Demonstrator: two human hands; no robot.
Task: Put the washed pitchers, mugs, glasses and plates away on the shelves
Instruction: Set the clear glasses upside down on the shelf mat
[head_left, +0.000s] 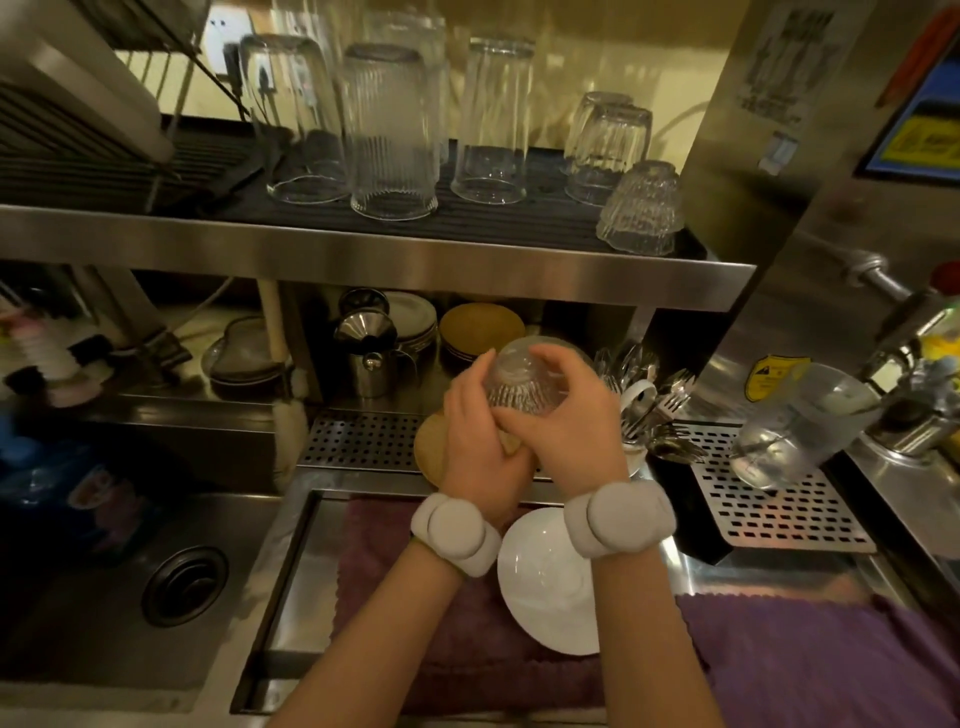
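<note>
Both hands are closing around one ribbed glass (524, 382), holding it upside down in the air in front of the lower shelf (415, 387). The left hand (480, 431) is wrapping the glass from the left side and underneath, while the right hand (563, 415) is gripping it from the right, its fingers (540, 358) curling over the upturned base. The two hands are touching each other below the glass. Each wrist is wearing a padded grey band (456, 530).

Just behind the left hand, a round tan coaster (430, 449) is leaning on a perforated metal tray (358, 436). Below the wrists, a white plate (545, 577) is lying tilted on a purple cloth (467, 649) beside the sink (130, 597).

On the upper shelf (363, 252), several glasses are standing upside down on a dark ribbed mat: a tall fluted glass (392, 135) near the front, smooth tall ones either side, and a short ribbed glass (641, 208) at the right end. The lower shelf is carrying stacked plates (415, 317), a tan plate (480, 322) and a metal pitcher (371, 358). To the right, cutlery (654, 410) is standing in a white holder, and another glass (795, 426) is lying tipped on a second perforated tray.
</note>
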